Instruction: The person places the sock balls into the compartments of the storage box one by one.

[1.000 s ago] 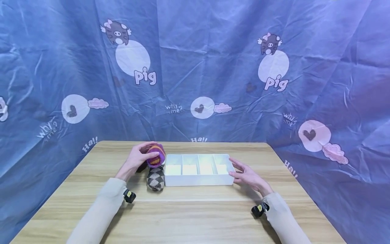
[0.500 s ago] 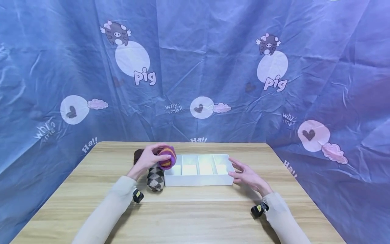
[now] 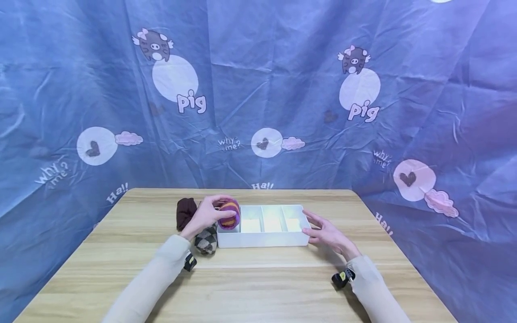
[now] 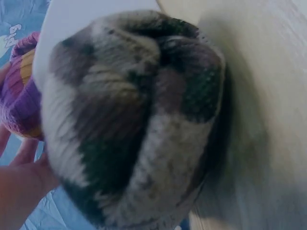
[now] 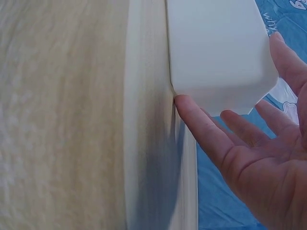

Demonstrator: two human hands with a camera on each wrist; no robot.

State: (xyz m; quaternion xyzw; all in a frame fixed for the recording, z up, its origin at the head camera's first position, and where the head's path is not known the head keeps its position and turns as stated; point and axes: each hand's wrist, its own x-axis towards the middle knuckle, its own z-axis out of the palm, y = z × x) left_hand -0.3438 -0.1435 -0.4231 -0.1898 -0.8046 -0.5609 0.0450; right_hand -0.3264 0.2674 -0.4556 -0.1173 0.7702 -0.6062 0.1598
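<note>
My left hand (image 3: 207,215) grips a rolled pair of purple socks with orange stripes (image 3: 229,214), at the leftmost compartment of a white divided box (image 3: 262,240). Part of the roll sits below the compartment's rim. In the left wrist view the purple socks (image 4: 21,96) show at the left edge, mostly behind a rolled pair of checked socks (image 4: 120,124) that fills the middle. My right hand (image 3: 329,233) rests with fairly straight fingers against the box's right end. In the right wrist view its fingers (image 5: 204,127) touch the box's end wall (image 5: 220,52).
A dark brown rolled pair of socks (image 3: 186,213) lies left of my left hand. The checked socks (image 3: 206,241) lie on the wooden table (image 3: 250,287), beside the box's left end. A blue printed cloth (image 3: 242,98) hangs behind the table and along its sides.
My left hand has carried the purple socks rightward from above the checked socks to the leftmost compartment, then lowered them slightly. More of the brown socks shows. My right hand has stayed at the box's end.
</note>
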